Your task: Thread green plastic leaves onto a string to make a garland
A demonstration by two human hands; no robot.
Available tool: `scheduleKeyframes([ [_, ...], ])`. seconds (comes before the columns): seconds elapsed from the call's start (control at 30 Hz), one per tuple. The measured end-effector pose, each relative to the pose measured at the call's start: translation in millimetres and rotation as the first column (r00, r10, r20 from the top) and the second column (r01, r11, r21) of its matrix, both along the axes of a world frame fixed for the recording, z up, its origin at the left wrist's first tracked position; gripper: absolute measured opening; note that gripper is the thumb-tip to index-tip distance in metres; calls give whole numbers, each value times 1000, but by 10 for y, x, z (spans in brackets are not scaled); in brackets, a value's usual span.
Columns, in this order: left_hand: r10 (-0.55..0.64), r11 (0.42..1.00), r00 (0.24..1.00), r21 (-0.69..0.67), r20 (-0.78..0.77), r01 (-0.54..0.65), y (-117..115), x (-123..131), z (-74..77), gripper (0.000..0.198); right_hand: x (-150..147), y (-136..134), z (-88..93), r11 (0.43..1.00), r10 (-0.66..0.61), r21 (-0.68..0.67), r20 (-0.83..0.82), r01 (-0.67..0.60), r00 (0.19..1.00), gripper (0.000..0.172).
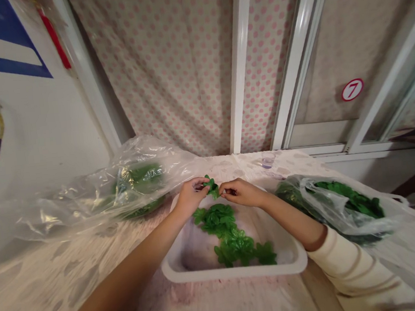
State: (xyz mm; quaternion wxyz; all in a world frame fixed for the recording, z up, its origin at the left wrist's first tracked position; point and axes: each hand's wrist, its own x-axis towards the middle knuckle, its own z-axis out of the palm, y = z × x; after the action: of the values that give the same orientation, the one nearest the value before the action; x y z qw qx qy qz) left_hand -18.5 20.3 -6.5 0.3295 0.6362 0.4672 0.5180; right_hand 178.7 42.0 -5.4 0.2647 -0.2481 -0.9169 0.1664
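The white tray holds bright leaves; greens fill the left bag, dark foliage the right bag. Over the tray's far end, the left hand pinches a glossy, lobed sprig; the right hand curls beside it (gripping? cannot tell).

Head-worn view, forward and down, above hands

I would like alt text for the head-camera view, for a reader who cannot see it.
A person's left hand pinches a green leaf cluster, the right hand close beside it, over a white tray of similar leaves. A clear plastic bag with green contents lies on each side.
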Motion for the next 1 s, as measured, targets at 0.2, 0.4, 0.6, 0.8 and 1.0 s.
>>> scheduleKeyframes([
  [0.2,0,1000,1000,-27,27,1,-25,-11,10,28,-1,1,7,1000,-2,-1,5,2,1000,14],
  [0.4,19,1000,998,0,59,-19,-9,-13,-2,30,2,5,0,1000,1,19,3,-1,1000,16],
  [0.6,51,998,996,33,72,-53,24,-31,-16,34,2,-10,12,999,-29,17,51,28,998,16],
  [0.8,53,995,994,79,99,-61,8,-14,11,37,-4,-17,13,999,-51,9,113,50,992,16],
  [1.0,30,994,988,103,149,-46,20,-20,3,39,-18,-43,45,998,-63,10,173,62,983,15],
])
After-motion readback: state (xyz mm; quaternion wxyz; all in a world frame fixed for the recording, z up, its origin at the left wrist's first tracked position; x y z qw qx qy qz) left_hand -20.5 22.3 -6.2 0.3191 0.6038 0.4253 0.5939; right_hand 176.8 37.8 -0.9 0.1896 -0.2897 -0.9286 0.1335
